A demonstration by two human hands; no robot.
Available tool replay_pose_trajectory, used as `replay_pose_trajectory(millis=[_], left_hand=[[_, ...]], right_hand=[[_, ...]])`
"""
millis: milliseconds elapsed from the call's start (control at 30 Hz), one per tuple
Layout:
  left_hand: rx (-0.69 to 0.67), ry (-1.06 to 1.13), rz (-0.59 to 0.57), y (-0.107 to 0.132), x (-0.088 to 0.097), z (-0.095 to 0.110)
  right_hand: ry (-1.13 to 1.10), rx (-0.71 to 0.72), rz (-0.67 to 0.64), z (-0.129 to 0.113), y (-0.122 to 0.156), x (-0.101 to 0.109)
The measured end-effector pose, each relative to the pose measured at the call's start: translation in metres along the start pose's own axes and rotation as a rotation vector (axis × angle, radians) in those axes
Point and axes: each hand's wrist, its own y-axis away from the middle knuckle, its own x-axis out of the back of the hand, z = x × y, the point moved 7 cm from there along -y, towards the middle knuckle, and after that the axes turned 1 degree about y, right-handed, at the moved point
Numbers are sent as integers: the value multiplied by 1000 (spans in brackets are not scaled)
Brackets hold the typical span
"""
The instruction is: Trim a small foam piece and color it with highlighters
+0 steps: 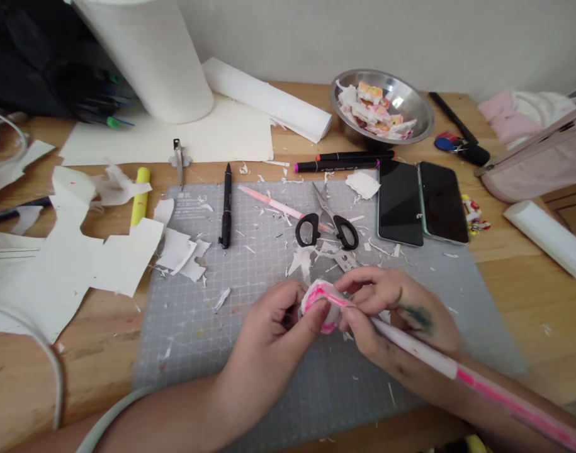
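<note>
A sm. rounded pink-and-white piece (333,316) is pinched in the curled L hand (278,333), & a long pink-and-white pen (439,357) is gripped btwn bent fingers of R hand (401,302).

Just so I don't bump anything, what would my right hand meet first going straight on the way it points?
Most likely the pink-marked white piece in your left hand; your right hand, holding a pen, points at it. Depth is unclear, so they may already touch.
</note>
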Motion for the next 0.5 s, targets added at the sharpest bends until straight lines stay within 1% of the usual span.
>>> replay_pose_trajectory(millis=[67, 133, 267, 367, 500], left_hand=[[-7, -5, -7, 0, -1, 0], [-14, -15, -10, 1, -1, -1], [-18, 0, -22, 2, -2, 0], [6, 46, -14, 1, -1, 0], [58, 128, 2, 1, 0, -1]], right_hand=[[-2, 11, 13, 2, 2, 1], [-49, -4, 47, 5, 4, 4], [-89, -8, 53, 8, 6, 5], [-76, 25, 15, 7, 5, 4], [-100, 12, -34, 8, 6, 2]])
